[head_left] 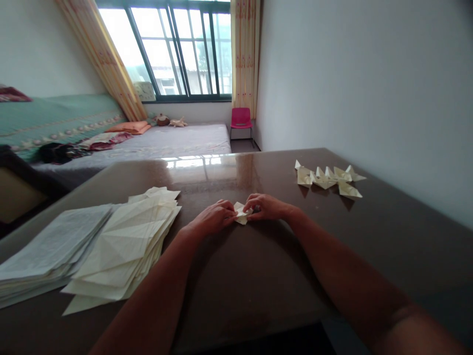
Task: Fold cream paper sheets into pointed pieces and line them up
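Note:
A small folded piece of cream paper (242, 215) lies on the brown table between my two hands. My left hand (217, 217) grips its left edge, with the fingers closed together. At the opposite edge, my right hand (266, 207) pinches the paper between thumb and fingers. Parts of the paper are hidden under the fingertips. Several finished-looking folded paper shapes (325, 178) with pointed tips sit in a cluster at the right of the table.
To the left lie a stack of creased cream sheets (125, 236) and a pile of greyish printed paper (51, 246). The glossy table (244, 281) reflects the window. Beyond it are a bed (185, 138), a pink chair (241, 118) and, on the right, a white wall.

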Demonstrator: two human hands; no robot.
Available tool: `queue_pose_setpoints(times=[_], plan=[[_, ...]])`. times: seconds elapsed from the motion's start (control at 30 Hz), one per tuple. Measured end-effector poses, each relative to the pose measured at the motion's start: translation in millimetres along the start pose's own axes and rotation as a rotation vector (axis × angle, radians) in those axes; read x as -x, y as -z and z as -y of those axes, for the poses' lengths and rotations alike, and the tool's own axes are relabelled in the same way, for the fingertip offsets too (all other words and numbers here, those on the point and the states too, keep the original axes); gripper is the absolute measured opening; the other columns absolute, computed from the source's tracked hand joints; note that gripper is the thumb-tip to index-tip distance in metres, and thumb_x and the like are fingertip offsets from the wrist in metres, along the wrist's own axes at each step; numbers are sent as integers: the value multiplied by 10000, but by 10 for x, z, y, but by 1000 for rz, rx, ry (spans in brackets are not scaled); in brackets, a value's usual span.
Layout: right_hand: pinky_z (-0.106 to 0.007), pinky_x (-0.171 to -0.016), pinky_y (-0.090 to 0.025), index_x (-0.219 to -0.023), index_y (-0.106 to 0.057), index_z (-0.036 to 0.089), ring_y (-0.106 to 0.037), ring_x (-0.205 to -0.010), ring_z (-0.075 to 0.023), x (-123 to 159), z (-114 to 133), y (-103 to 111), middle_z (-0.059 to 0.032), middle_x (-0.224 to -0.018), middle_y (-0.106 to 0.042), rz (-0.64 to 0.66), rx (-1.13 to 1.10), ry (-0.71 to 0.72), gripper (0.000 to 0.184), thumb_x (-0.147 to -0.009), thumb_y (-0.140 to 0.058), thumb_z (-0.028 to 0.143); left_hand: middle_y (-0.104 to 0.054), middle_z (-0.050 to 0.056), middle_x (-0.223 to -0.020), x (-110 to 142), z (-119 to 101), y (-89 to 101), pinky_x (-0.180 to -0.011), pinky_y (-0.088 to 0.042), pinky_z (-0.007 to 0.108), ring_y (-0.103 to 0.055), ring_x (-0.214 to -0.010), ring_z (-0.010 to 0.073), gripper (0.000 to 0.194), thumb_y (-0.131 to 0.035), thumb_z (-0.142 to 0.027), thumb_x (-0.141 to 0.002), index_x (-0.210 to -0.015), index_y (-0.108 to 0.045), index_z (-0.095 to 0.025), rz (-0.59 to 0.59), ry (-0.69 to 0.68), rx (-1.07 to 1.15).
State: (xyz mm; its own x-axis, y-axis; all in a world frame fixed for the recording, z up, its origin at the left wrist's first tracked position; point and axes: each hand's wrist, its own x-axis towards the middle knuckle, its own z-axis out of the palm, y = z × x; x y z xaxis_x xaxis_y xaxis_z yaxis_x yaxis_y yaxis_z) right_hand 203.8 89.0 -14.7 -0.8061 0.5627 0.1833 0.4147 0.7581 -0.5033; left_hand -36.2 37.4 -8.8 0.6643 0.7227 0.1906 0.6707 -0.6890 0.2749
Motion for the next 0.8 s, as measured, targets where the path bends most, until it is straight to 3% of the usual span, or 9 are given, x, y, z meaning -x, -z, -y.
queue_pose_setpoints(times=[0.17, 0.3, 0.47, 0.67, 0.8], plan=[[-218, -682, -421, -921, -728, 185, -552, -701, -106, -12, -57, -12, -39, -913, -623, -27, -64, -25, 214, -836, -585, 319, -660, 35, -952, -3, 23, -7, -806, -425, 238, -588, -877, 153, 234, -502, -284, -860, -887, -724, -217, -23, 70, 28], [-224, -711, -418, -889, -716, 151, -576, -764, -134, -48, -50, -22, -48, -876, -657, -42, -87, -111, 261, -875, -524, 327, -673, 25, -878, -37, 51, -48, -706, -437, 229, -593, -737, 131, 244, -489, -302, -847, -868, -704, -189, -55, 240, 121], [-224, -668, -384, -881, -685, 166, -574, -746, -141, -130, 2, -115, -43, -836, -673, -68, 57, -282, 284, -895, -483, 365, -698, 0, -821, -82, 61, -135, -691, -441, 235, -617, -742, 146, 235, -495, -319, -834, -970, -641, -194, -139, 428, 177], [-238, -621, -337, -943, -627, 222, -600, -826, -164, -205, 103, -181, -42, -933, -687, -51, 224, -508, 227, -887, -491, 395, -706, 29, -938, -114, -38, -186, -744, -440, 281, -640, -885, 197, 245, -430, -340, -895, -1053, -585, -235, -121, 522, 7], [-237, -607, -325, -986, -588, 231, -603, -847, -162, -209, 151, -178, -33, -938, -683, -48, 236, -572, 222, -870, -521, 409, -685, 46, -996, -142, -99, -190, -774, -439, 295, -624, -946, 205, 251, -393, -348, -923, -1043, -582, -233, -88, 543, -105]])
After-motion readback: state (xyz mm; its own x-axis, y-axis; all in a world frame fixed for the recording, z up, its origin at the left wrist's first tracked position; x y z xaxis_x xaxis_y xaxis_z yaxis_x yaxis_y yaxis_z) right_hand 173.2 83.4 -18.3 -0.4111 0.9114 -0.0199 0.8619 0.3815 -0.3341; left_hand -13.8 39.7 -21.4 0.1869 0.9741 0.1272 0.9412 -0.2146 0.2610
